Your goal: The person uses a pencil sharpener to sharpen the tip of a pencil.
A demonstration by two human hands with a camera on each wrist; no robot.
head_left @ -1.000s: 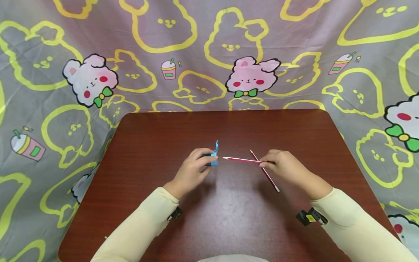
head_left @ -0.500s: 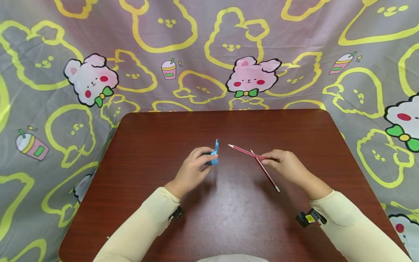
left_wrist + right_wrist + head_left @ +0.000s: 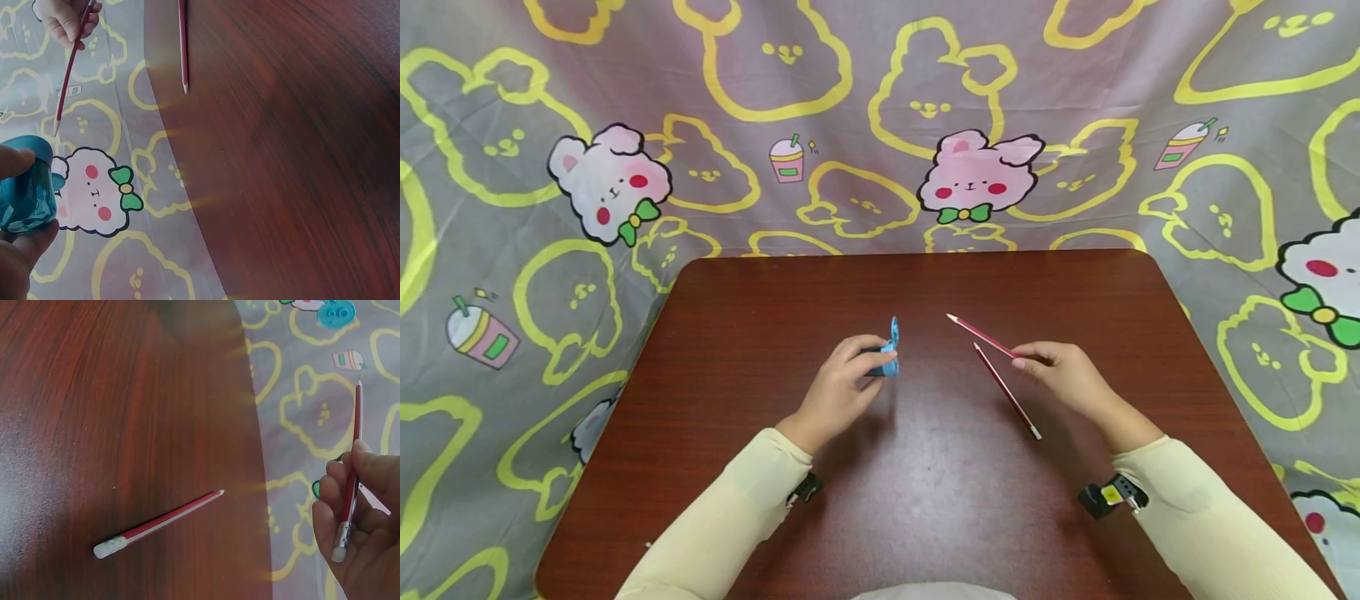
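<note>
My left hand (image 3: 838,392) grips a small blue pencil sharpener (image 3: 890,368) above the middle of the table, its flip lid (image 3: 895,330) standing up. The left wrist view shows the sharpener's translucent teal body (image 3: 28,197) between thumb and fingers. To the right, my right hand (image 3: 1063,375) pinches a red-and-white striped pencil (image 3: 981,335) near its eraser end, the sharpened tip pointing up and left. A gap separates this tip from the sharpener. A second red-and-white pencil (image 3: 1006,392) with a white eraser lies on the table below the held one.
The dark red-brown wooden table (image 3: 760,308) has rounded far corners. A grey curtain (image 3: 850,100) with yellow outlines and bunny prints surrounds its back and sides. Each wrist carries a small black camera (image 3: 1099,498).
The right hand has drawn the pencil away from the sharpener, rightward, and its tip has swung up from nearly level to a slant. The left hand stays almost still with the sharpener.
</note>
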